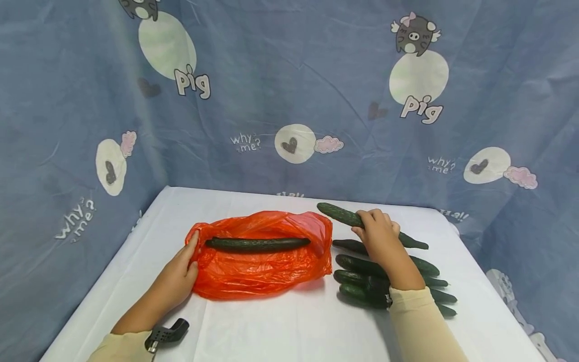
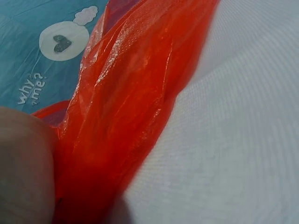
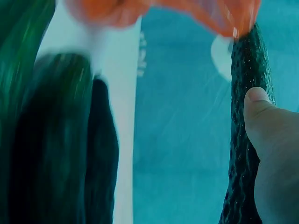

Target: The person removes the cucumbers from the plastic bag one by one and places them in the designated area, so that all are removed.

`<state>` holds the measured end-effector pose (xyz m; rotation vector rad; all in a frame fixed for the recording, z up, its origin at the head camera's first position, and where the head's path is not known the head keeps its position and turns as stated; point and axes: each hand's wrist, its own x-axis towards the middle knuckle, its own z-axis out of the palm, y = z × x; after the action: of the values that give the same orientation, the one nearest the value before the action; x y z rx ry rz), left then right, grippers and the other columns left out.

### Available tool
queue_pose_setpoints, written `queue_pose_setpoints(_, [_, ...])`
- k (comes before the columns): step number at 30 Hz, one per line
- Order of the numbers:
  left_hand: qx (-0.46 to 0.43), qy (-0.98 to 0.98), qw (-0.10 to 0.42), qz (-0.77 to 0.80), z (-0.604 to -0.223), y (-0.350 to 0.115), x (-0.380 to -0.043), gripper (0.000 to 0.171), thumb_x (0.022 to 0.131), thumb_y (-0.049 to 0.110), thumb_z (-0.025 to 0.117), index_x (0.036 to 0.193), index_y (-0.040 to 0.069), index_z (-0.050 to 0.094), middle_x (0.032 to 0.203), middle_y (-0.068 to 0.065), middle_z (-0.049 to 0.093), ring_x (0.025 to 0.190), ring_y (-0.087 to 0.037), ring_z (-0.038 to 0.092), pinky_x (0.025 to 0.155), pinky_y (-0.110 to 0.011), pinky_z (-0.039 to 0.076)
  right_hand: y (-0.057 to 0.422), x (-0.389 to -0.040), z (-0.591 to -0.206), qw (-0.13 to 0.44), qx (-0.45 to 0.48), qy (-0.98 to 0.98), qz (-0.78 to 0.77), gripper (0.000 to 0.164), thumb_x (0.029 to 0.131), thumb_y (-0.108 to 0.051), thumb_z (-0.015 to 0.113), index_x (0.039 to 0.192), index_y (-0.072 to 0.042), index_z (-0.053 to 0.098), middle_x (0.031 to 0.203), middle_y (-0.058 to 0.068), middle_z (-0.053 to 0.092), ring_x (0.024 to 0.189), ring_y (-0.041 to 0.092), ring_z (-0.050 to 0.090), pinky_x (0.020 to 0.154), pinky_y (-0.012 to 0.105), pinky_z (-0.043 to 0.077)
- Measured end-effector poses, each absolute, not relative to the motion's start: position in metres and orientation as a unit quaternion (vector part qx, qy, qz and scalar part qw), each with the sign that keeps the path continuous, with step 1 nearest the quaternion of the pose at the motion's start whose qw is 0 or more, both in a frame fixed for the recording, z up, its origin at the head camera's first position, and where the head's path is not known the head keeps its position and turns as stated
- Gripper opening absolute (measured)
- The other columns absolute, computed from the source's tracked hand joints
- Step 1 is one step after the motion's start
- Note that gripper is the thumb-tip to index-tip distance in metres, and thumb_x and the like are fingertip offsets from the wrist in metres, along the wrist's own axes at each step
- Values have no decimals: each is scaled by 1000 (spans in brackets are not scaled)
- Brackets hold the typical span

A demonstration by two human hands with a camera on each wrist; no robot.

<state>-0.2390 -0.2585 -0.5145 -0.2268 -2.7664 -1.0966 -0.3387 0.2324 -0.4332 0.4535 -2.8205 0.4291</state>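
My right hand (image 1: 380,236) grips a dark green cucumber (image 1: 339,213) round its middle, raised over the right side of the table. In the right wrist view the thumb lies along its bumpy skin. An orange-red plastic bag (image 1: 253,281) lies spread with its mouth open toward the head camera. Inside it, a single cucumber (image 1: 258,245) lies crosswise. My left hand (image 1: 176,276) holds the bag's left edge, fingers along the rim and thumb nearer the camera. The left wrist view shows the bag's side (image 2: 126,107) right beside the hand.
Several cucumbers (image 1: 362,294) lie side by side on the white-covered table (image 1: 253,332), right of the bag and partly under my right forearm. A blue printed cloth (image 1: 289,90) hangs behind and beside the table. A black wrist device (image 1: 167,334) is at my left cuff.
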Motion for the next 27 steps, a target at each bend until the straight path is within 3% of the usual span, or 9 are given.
queue_pose_setpoints(10, [-76,-921,74,-374,-515,-259,-240,85,101,-4,48,170,17,1,168,-30,24,153,-53,28,118,-71,29,272,-346,-436,65,134,-982,115,48,107,-32,59,150,-11,51,135,19,52,121,41,49,93,64,33])
queue_pose_setpoints(27, [-74,-921,69,-377,-514,-258,-240,86,102,-3,48,170,19,1,169,-29,24,153,-53,28,117,-71,30,282,-360,-453,-47,130,-989,58,49,105,-31,63,151,-15,55,132,17,58,117,40,58,86,61,44])
